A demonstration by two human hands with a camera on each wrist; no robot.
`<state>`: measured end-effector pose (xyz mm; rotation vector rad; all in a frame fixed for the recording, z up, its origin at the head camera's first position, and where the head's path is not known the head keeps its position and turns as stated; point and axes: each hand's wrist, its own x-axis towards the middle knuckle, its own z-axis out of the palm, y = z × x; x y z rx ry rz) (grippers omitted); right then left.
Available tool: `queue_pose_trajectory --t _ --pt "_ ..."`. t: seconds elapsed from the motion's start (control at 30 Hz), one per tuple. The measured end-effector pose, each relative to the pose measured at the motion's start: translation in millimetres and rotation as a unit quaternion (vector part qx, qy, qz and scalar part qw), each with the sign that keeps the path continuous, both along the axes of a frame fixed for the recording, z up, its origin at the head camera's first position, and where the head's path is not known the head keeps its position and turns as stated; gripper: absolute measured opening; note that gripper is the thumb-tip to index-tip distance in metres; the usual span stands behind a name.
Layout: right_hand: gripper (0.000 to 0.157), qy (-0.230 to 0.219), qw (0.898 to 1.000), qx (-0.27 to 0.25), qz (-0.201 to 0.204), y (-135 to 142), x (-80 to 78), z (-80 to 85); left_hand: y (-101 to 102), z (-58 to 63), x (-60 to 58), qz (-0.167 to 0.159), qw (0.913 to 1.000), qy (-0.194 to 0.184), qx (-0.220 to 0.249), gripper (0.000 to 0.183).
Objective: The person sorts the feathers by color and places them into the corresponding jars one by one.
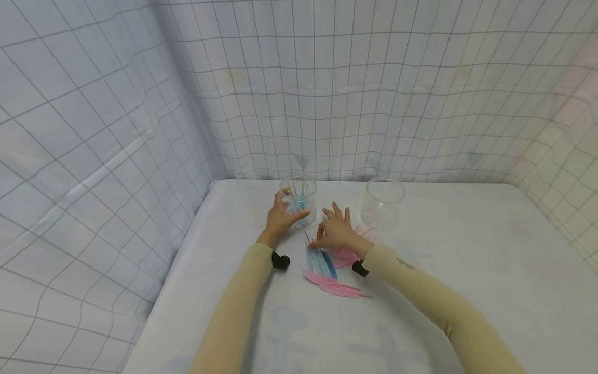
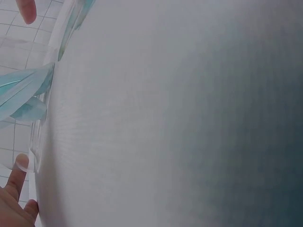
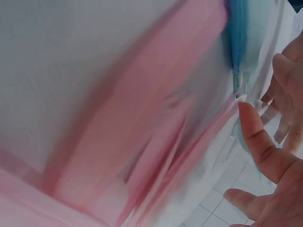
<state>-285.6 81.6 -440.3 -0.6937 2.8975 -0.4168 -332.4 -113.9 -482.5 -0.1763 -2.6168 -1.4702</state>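
My left hand [image 1: 280, 217] holds a clear round jar [image 1: 310, 201], its thumb and fingers spread around the wall. Inside it stand light-blue feathers [image 2: 26, 90], quills upward. In the left wrist view a fingertip meets the jar's lower side. Just in front and to the right, my right hand [image 1: 337, 232] pinches at the quills of blue feathers [image 1: 319, 264] lying on the table, its other fingers spread out. The exact grip is partly hidden. Pink feathers [image 3: 142, 123] lie beneath and beside the right wrist.
A second clear jar [image 1: 384, 203] stands to the right of my right hand, near the back of the white table [image 1: 448, 244]. One pink feather [image 1: 333, 285] lies crosswise in front of the blue ones. A grid-patterned cloth [image 1: 345, 104] hangs behind.
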Motion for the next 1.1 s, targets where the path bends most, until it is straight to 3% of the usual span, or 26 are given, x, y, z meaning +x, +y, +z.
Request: queue_pose_trajectory --t 0.27,0.73,1.1 --pt "0.032 -0.006 1.000 0.023 0.005 -2.9 -1.2 -11.9 -0.2 -1.2 -1.0 0.001 1.0000 -0.002 -0.002 0.088" --pt "0.031 -0.018 1.000 0.004 -0.003 -7.8 4.6 -11.5 0.1 2.4 0.5 0.002 1.0000 -0.009 0.003 0.088" --pt "0.029 -0.052 0.998 -0.017 -0.033 -7.8 5.4 -11.6 0.1 1.5 0.9 0.002 1.0000 -0.007 0.002 0.088"
